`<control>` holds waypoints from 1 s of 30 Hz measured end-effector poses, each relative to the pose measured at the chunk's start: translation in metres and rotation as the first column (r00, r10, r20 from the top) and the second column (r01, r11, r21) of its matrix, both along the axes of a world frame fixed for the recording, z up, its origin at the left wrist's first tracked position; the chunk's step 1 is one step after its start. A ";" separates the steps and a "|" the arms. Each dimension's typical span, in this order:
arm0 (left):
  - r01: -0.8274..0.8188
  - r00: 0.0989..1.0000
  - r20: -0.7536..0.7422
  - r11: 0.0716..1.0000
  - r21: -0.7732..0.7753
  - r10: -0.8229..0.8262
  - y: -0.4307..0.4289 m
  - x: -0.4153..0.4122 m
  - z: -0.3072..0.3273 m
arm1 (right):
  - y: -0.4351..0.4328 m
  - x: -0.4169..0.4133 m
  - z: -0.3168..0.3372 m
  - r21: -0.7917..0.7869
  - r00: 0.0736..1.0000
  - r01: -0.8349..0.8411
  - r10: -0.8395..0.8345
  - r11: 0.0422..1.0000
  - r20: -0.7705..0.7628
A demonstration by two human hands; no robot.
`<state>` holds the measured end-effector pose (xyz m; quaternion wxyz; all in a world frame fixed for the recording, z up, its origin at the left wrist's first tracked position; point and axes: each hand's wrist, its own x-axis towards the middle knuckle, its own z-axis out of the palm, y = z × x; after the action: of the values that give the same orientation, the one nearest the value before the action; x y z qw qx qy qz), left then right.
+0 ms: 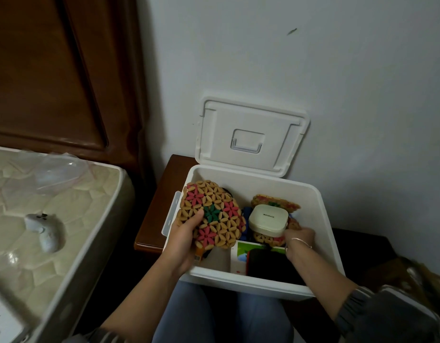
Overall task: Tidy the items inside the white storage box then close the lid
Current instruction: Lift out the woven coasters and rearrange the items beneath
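The white storage box (pixel 323 219) stands open on a dark wooden nightstand, its lid (pixel 251 137) leaning back against the wall. My left hand (pixel 186 236) grips a round woven mat (pixel 211 214) with red and green flower patterns, holding it up over the box's left side. My right hand (pixel 299 240) reaches into the box and holds the edge of a second woven mat (pixel 271 240), which carries a small cream square case (pixel 268 220). A third mat (pixel 276 201) sits behind the case. A black pouch (pixel 268 263) and a white carton (pixel 237 258) lie at the box's front.
A mattress (pixel 53 219) lies at the left with a white game controller (pixel 47 231) and a clear plastic bag (pixel 58 169) on it. A dark wooden headboard (pixel 60 70) rises behind. The nightstand (pixel 154 214) edge shows left of the box. My knees (pixel 221 315) are below the box.
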<state>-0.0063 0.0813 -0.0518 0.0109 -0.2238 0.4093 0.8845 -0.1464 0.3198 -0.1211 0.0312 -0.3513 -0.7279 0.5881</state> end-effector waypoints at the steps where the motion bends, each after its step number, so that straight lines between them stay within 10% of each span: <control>1: -0.001 1.000 0.003 1.000 -0.001 0.001 0.000 -0.001 0.000 | 0.000 -0.001 0.000 -0.042 0.999 0.038 -0.038 0.998 0.008; 5: -0.003 1.000 -0.001 1.000 -0.013 0.003 0.000 0.000 -0.002 | 0.007 -0.006 -0.005 -0.172 0.993 0.021 -0.001 0.985 0.116; 17: -0.001 0.998 0.066 0.998 -0.070 0.006 0.001 -0.006 -0.007 | 0.036 0.030 0.088 0.532 0.914 -0.138 0.314 0.836 -0.256; 21: 0.075 0.997 0.034 0.993 -0.089 -0.072 0.008 -0.008 -0.004 | 0.033 0.053 0.130 0.138 0.846 -0.191 0.234 0.972 -0.478; 24: 0.158 0.987 -0.004 0.987 -0.021 -0.158 0.021 -0.010 -0.002 | 0.009 0.071 0.144 -0.252 0.823 -0.451 0.290 0.856 -0.489; 30: 0.175 0.984 -0.030 0.946 0.271 -0.174 0.027 -0.006 0.001 | -0.030 0.087 0.124 -0.077 0.771 -0.596 0.544 0.799 -0.332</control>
<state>-0.0128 0.1088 -0.0513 0.1186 -0.1806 0.3018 0.9285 -0.0595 0.2901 0.0026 -0.0732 -0.0232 -0.7318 0.6772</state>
